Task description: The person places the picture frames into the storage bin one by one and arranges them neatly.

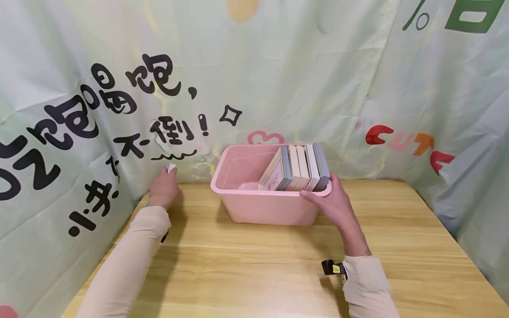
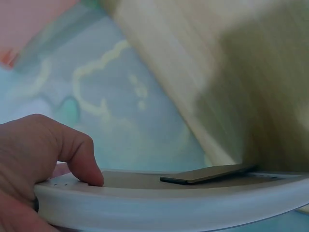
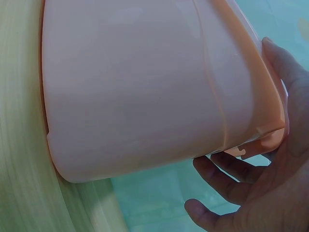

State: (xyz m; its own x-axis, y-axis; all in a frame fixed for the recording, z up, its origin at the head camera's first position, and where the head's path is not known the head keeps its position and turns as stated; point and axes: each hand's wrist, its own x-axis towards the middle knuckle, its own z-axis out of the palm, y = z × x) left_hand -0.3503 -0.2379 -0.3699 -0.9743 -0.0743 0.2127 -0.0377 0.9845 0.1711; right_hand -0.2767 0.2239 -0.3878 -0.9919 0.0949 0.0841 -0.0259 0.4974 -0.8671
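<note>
At the table's far left, my left hand (image 1: pixel 164 187) grips a white picture frame (image 2: pixel 174 205). The left wrist view shows its pale border, a brownish back and a dark-edged stand flap (image 2: pixel 207 174) tilted out from that back. In the head view only a small white corner rises above the hand. My right hand (image 1: pixel 336 205) holds the right end of a pink plastic bin (image 1: pixel 270 210), thumb over the front rim and fingers (image 3: pixel 227 181) under the lip outside. Several flat, thick-edged pieces resembling frames (image 1: pixel 298 168) stand in the bin's right half, the leftmost leaning.
A wooden table (image 1: pixel 238 269) carries the bin near its back edge. Printed cloth (image 1: pixel 302 88) with black lettering and coloured shapes hangs behind and along both sides, close to the left hand. A dark wrist strap (image 1: pixel 333 267) is on the right wrist.
</note>
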